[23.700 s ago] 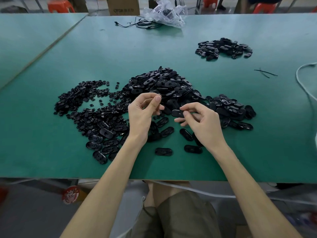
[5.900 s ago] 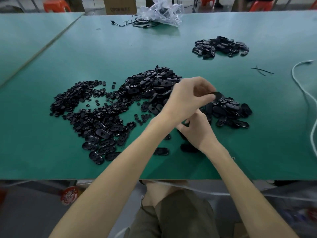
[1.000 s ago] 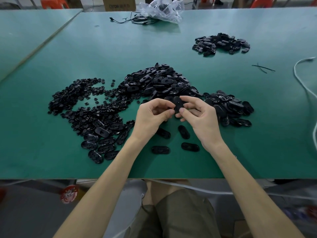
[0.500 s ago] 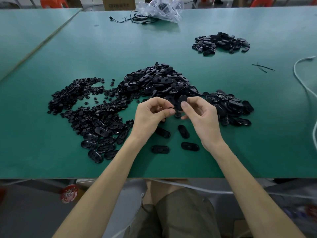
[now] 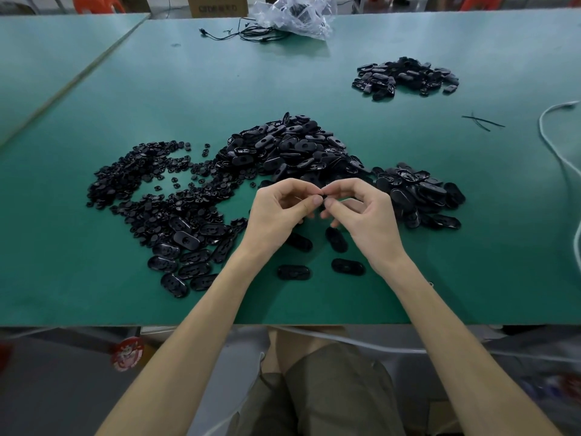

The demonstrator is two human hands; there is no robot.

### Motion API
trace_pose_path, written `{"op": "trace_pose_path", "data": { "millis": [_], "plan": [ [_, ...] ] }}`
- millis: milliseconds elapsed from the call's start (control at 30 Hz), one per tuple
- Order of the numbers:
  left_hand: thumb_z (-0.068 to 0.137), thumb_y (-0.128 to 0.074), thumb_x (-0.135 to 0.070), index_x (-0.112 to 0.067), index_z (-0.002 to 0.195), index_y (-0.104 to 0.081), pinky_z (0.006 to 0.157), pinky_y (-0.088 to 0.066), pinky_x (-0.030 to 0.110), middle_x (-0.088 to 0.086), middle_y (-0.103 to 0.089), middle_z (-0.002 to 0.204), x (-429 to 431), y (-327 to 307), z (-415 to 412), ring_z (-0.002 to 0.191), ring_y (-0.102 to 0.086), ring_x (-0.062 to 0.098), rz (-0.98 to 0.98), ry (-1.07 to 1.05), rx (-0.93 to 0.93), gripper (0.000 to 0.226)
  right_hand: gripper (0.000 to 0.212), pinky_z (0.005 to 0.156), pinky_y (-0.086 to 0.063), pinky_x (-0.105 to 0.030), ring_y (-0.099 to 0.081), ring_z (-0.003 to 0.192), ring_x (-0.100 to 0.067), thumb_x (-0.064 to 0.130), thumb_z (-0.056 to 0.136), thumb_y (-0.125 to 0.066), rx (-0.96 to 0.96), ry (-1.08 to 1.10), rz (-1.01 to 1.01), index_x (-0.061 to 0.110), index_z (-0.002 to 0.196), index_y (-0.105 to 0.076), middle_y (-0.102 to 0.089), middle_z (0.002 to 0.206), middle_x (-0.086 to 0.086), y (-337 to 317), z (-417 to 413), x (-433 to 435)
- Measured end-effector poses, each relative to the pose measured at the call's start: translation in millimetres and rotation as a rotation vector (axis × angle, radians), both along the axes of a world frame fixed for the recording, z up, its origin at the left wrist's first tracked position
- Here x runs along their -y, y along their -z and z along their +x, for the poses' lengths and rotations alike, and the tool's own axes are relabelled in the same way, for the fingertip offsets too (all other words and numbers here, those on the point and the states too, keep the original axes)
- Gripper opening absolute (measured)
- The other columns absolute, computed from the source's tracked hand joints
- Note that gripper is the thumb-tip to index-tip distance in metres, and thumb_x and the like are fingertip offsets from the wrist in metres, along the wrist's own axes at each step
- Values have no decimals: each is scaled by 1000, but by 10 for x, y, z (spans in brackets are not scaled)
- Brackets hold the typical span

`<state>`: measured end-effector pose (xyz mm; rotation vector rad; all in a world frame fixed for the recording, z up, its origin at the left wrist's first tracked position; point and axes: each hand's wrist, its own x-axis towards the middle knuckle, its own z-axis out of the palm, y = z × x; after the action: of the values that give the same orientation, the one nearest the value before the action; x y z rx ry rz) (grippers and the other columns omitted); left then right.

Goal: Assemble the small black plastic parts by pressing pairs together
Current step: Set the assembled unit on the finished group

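Over the table [image 5: 408,287], a black part [image 5: 321,207] is pinched between left hand [image 5: 276,212] and right hand [image 5: 366,215]; pressing is judged underway, and a firmer squeeze is called for.

We record a central pile [image 5: 292,149] of black oval parts on the green table [image 5: 440,278]. Just in front of the pile, the left hand [image 5: 276,215] and right hand [image 5: 364,215] meet fingertip to fingertip, pinching a small black part [image 5: 322,208], which is mostly hidden. Smaller pieces [image 5: 141,180] spread left of the pile. A separate heap [image 5: 405,77] lies behind it to the right.

On table [image 5: 314,89]: small-parts pile [image 5: 151,187] left of shell heap [image 5: 292,149]; far pile [image 5: 405,77] behind-right.
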<state>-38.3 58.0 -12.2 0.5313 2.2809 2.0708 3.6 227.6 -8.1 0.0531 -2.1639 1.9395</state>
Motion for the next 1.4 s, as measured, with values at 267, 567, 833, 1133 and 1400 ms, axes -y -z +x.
{"op": "trace_pose_path", "data": {
  "millis": [267,567,833,1133,1400],
  "plan": [
    [95,-74,-9,-10,100,-75,64,-55,26,-2,-74,81,3,-8,7,70,-69,12,3,-73,-22,5,20,83,-57,-34,-68,97,-14,10,96,-72,-44,86,148,20,112,-69,-70,106,4,35,-20,15],
    [98,-71,-10,-7,102,-70,61,-53,22,-1,-71,80,45,11,-13,67,-67,10,106,-269,44,5,35,107,-32,-21,-37,119,-12,32,94,-77,-38,-8,774,20,127,-73,-60,123,8,81,-35,97],
    [95,-74,-11,-11,101,-72,60,-53,22,0,-75,82,54,-17,19,67,-70,12,103,-220,40,6,12,91,-49,-19,-65,101,-7,17,97,-74,-50,134,472,20,108,-78,-72,103,11,17,-2,72],
    [94,-77,-10,-11,100,-76,66,-51,18,2,-77,87,17,-30,29,68,-70,12,30,-158,-5,7,5,65,-55,-27,-79,77,-17,16,104,-63,-6,209,41,12,107,-66,-79,95,1,-41,24,29],
    [92,-78,-10,-9,101,-75,70,-55,22,0,-76,88,13,-40,34,68,-70,14,-7,-103,-22,10,9,62,-58,-27,-80,79,-21,16,108,-55,33,133,-30,10,113,-52,-81,99,0,-66,30,59]
  ]
}}
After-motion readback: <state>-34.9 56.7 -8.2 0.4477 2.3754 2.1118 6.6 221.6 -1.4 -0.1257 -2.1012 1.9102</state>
